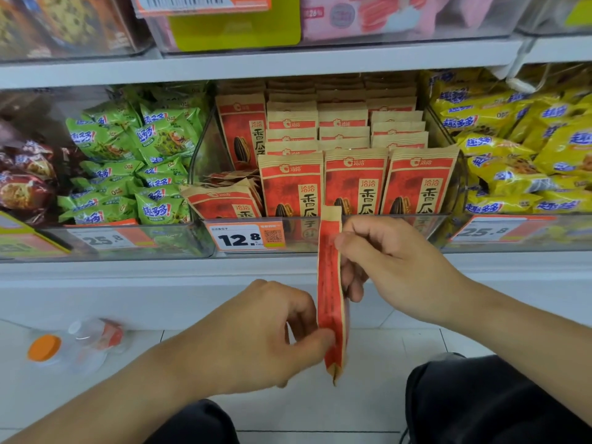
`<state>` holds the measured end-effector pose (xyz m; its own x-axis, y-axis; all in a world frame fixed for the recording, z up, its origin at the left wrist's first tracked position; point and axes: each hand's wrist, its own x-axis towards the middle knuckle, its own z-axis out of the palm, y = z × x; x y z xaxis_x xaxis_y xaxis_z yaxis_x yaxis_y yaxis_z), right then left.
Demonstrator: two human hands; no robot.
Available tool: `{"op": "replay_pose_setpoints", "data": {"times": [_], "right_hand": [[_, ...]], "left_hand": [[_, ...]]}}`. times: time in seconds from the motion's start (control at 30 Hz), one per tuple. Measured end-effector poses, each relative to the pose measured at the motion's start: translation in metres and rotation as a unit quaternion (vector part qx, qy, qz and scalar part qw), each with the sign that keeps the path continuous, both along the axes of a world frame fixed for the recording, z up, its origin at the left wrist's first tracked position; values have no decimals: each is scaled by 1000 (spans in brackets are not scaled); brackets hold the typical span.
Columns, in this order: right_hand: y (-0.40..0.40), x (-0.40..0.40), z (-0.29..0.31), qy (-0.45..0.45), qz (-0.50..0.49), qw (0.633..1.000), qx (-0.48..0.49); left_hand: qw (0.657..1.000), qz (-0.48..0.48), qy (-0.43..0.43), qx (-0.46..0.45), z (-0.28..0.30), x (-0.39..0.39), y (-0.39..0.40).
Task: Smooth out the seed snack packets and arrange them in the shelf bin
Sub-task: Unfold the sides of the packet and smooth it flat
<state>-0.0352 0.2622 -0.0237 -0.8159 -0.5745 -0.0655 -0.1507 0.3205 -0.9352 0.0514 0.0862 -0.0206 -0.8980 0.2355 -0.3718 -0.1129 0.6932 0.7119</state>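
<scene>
Your left hand pinches the seed packet low | your right hand grips it high | clear bin at 12 o'clock.

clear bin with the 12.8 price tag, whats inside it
The clear bin holds red-and-tan seed packets standing in rows, with a few lying flat at its left front. The front packets hide the rear ones' lower parts and the floor.

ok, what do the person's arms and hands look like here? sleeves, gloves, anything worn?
Both arms are bare up to the frame edge: no sleeves in view. The left hand and right hand have no gloves, and no rings, watch or wristbands show. Fingers are uncovered. Dark trousers show at the knees below.
</scene>
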Motion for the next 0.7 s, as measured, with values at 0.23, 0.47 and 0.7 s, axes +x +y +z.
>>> {"op": "replay_pose_setpoints", "data": {"times": [0.23, 0.47, 0.7], "right_hand": [[6, 6, 14, 91, 54, 992, 63], [9, 22, 9, 83, 78, 984, 137], [12, 20, 7, 88, 110, 979, 148]], "left_hand": [[993, 83, 56, 56, 4, 0, -1], [985, 117, 107, 63, 4, -2, -4], [985, 108, 122, 50, 0, -5, -8]]}}
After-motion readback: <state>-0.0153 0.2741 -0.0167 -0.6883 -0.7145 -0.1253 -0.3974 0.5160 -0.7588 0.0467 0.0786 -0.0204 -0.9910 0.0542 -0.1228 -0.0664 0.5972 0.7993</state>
